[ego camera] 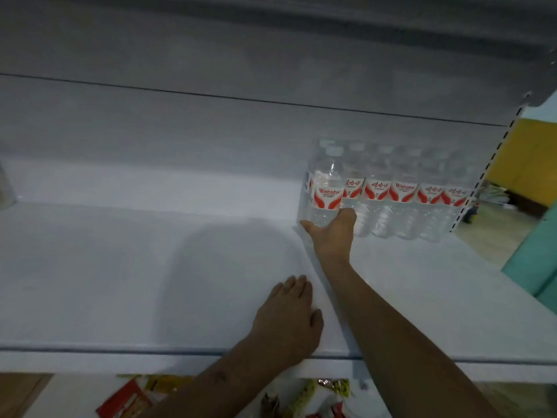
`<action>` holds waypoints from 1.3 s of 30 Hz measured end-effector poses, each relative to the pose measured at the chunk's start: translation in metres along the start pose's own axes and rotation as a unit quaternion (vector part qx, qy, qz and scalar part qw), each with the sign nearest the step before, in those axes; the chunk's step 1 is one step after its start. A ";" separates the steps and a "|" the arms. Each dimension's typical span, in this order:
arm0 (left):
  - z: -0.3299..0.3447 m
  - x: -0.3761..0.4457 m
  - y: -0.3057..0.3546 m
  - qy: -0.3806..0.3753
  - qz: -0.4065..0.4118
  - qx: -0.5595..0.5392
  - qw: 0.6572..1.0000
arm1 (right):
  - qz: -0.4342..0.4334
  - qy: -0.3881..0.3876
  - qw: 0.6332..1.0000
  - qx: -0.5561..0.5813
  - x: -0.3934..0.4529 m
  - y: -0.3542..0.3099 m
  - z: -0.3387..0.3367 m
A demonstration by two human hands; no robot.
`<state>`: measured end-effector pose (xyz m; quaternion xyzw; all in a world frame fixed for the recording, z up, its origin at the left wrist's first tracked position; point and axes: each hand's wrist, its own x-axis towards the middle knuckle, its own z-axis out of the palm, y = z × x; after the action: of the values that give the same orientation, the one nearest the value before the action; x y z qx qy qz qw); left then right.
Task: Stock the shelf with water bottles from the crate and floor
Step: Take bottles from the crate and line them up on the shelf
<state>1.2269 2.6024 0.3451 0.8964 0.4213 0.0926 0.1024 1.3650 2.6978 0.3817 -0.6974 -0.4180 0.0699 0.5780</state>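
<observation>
Item: one water bottle (pixel 326 188), clear with a red-and-white label, standing upright with its long axis vertical at the left end of the row of bottles (pixel 404 194) toward the back right of the white shelf (pixel 120 267). The right hand (pixel 331 233) reaches in from the front and holds the bottle low on its body, thumb to the left and fingers curled round the base, so the bottle rises straight up from the grip and away from the person. The left hand (pixel 289 318) rests flat with straight fingers on the shelf near its front edge, well short of the bottle; the right is much the nearer hand, and the bare shelf to the left looks like the place for further bottles.
</observation>
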 end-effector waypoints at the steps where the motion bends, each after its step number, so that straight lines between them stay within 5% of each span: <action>1: 0.001 -0.003 0.002 0.000 -0.003 0.005 1.000 | 0.003 -0.001 1.000 -0.002 -0.001 0.001 0.001; 26: 0.005 -0.012 0.006 0.024 -0.002 -0.011 1.000 | 0.014 -0.016 0.998 -0.059 0.004 0.010 0.009; 31: -0.003 -0.019 0.006 0.068 -0.008 -0.119 0.991 | 0.021 -0.064 0.996 -0.063 -0.015 0.006 -0.017; 36: -0.014 -0.046 0.023 0.120 -0.012 -0.330 0.936 | 0.010 -0.072 0.988 -0.137 -0.058 0.008 -0.084; 39: -0.012 -0.073 0.049 0.132 0.039 -0.339 0.931 | 0.015 -0.049 0.983 -0.177 -0.095 0.007 -0.134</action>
<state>1.2145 2.5167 0.3633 0.8035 0.3395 0.3511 0.3405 1.3852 2.5344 0.3821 -0.7903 -0.4415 0.0375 0.4232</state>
